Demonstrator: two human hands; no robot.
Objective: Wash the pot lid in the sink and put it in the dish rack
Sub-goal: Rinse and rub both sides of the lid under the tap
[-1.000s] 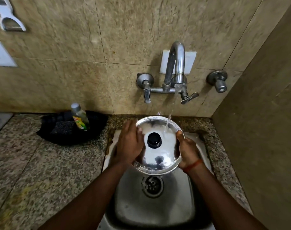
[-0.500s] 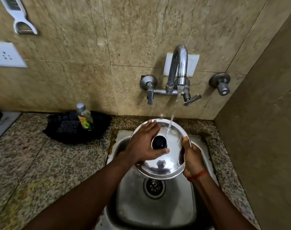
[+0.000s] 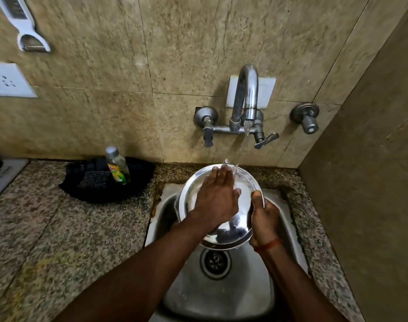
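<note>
The pot lid (image 3: 228,233) is polished steel, wet and mirror-bright. The sink (image 3: 221,296) is duller steel with a brushed, water-marked finish. The faucet (image 3: 247,89) is glossy chromed metal. The countertop (image 3: 58,240) is speckled granite with a faint sheen, and the wall tiles (image 3: 175,54) are smooth, mottled beige stone. The dish-soap bottle (image 3: 117,166) is clear plastic with a glossy label, and the peeler (image 3: 24,26) is white plastic.

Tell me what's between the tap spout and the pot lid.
Head view: only a stream of water, falling from the tap spout onto the pot lid near its far edge.
</note>
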